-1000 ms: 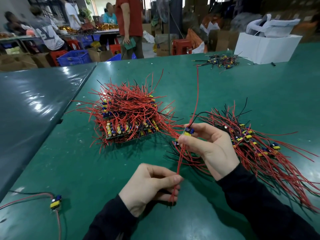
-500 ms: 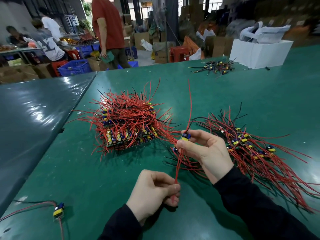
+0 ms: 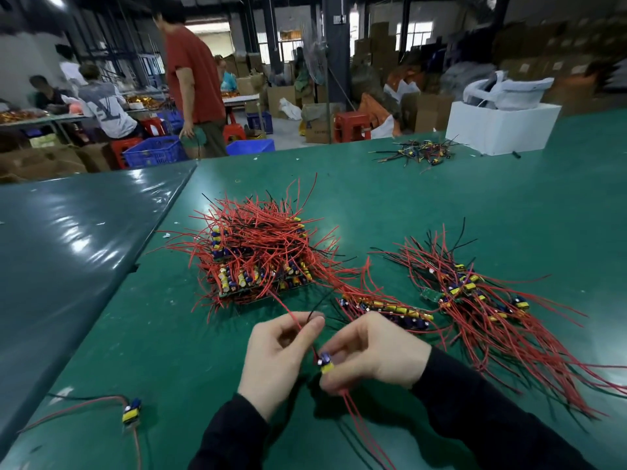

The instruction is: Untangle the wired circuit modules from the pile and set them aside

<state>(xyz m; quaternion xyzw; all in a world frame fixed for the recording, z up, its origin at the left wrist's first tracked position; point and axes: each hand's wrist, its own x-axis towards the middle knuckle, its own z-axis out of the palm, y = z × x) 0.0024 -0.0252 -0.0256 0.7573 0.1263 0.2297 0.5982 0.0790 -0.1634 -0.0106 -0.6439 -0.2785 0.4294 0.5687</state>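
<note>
Both hands have dropped lower and closer to the body since the earlier frames, and the small module that was held up beside the right-hand pile now sits low between them, with its red wires trailing down toward the near edge instead of standing upright. Nearest, the right hand (image 3: 375,351) pinches the module (image 3: 326,361), a blue and yellow part, between curled fingers and thumb. Just beside it, the left hand (image 3: 276,357) has its fingers curled around a thin red wire (image 3: 294,321) that runs up from the module toward the big pile; a black wire rises there too. At the near left, well apart from the hands, a lone module (image 3: 131,411) lies on the green tabletop (image 3: 509,205) with red and black leads stretching to the left edge. Just beyond the right hand, a row of modules (image 3: 390,308) lies in line, touching the loose spread of wired modules (image 3: 481,300) on the right, whose red leads fan toward the near right. Farther on, left of centre, sits the dense tangled pile (image 3: 258,256) of red wires and parts. Far back on the tabletop lie a small bunch of black-wired parts (image 3: 419,152) and a white box (image 3: 502,127). Past the edge, people work among cartons and blue crates.
</note>
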